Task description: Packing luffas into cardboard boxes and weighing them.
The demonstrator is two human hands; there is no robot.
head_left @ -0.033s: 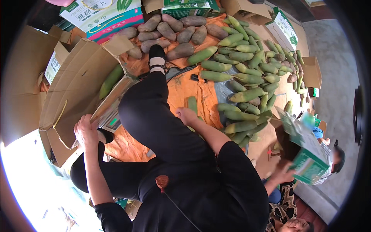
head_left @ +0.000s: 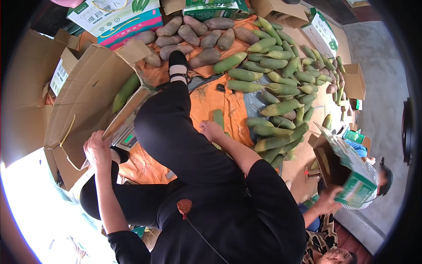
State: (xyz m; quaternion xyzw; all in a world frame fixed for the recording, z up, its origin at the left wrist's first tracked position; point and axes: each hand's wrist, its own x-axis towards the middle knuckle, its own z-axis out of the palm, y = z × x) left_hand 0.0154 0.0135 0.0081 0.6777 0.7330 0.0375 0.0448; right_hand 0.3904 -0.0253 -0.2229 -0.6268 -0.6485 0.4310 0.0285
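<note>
My left hand [head_left: 97, 147] is closed on the near edge of an open cardboard box [head_left: 90, 83], which has a thin yellow cord on its side. Inside the box lies a long green radish [head_left: 126, 92]. A scale [head_left: 128, 139] with a lit green display shows under the box's edge. Beyond my raised knee, my right hand [head_left: 212, 131] is closed low over the orange sheet [head_left: 206, 103]; whatever its fingers may hold is hidden. Just past that hand lies another green radish [head_left: 218, 116], partly covered.
A big pile of green radishes [head_left: 281, 90] spreads to the right. Reddish-brown, soil-coated roots [head_left: 189, 35] lie beyond my foot. Printed cartons [head_left: 118, 22] stand at the back. At lower right, a co-worker's hand [head_left: 327, 200] holds a green-and-white carton [head_left: 358, 187]; another person is behind it.
The co-worker's green-and-white carton has shifted slightly to the right, along with the hand on it. My own two hands have stayed in place.
</note>
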